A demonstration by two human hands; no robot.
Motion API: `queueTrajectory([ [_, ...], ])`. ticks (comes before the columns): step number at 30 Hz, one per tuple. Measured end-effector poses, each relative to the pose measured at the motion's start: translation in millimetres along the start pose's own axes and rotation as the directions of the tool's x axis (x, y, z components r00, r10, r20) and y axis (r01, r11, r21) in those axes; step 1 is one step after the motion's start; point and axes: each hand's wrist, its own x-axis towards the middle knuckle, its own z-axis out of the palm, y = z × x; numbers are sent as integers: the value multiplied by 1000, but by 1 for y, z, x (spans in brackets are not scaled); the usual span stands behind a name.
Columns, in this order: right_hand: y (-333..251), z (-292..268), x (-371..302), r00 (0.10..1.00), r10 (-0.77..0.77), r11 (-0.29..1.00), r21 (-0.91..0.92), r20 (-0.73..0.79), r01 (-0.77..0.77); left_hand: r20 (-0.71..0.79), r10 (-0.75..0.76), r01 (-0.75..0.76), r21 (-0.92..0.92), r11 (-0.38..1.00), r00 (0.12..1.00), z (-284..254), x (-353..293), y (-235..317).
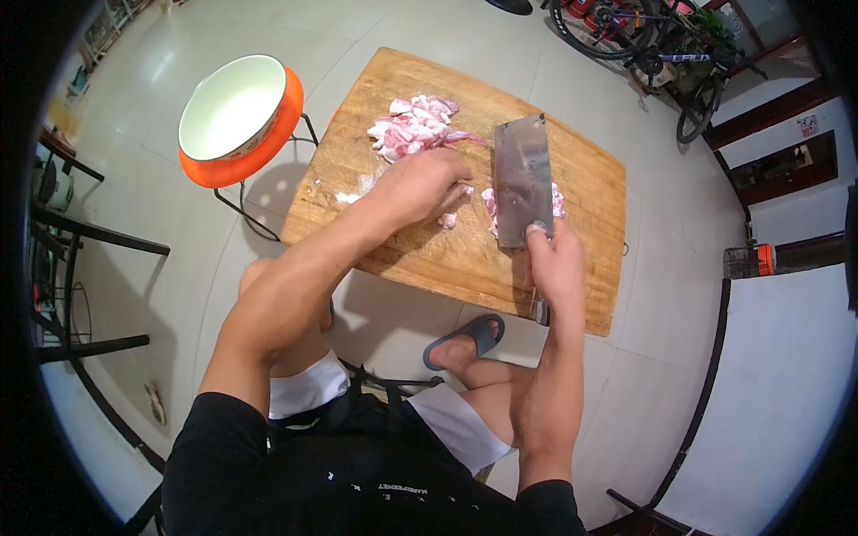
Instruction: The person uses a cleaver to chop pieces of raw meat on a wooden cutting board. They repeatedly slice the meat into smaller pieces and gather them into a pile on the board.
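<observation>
My right hand (558, 268) is closed around the handle of a wide cleaver (523, 170), its thumb against the lower end of the blade. The blade lies over part of some small chopped pieces of raw meat (559, 201) on the wooden cutting board (581, 179). Left of the cleaver, my left hand (431, 181) is closed with its fingers curled down, a small pink bit of meat showing at the fingertips. Just beyond that hand sits a pile of raw meat (413, 127), with a thin strip reaching toward the blade. Another small piece (447, 220) lies below my left fingers.
Left of the board, a white enamel basin (234, 107) stands on an orange round stool (290, 112) with black legs. A bicycle (652, 54) is at the far right. Dark chair legs (107, 234) stick out at the left, and my sandalled foot (465, 344) is below the board.
</observation>
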Motion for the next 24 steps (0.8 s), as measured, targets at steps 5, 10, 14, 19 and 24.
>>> queueTrajectory([
  [5,-9,-19,-9,999,-34,986,-167,-37,28,114,-85,88,-17,996,990,5,4,6],
  [10,-24,-16,-24,998,-61,982,-180,-12,58,181,67,-58,-52,997,981,-11,-9,4],
  [14,-36,-14,-37,993,-116,959,-260,16,116,144,171,-166,-48,985,975,1,-19,-16],
  [19,-42,-12,-48,994,-104,958,-266,31,109,73,69,-73,60,996,995,14,-18,5],
  [24,-53,-12,-54,995,-97,940,-328,8,94,-48,24,-21,65,998,999,34,-22,9],
])
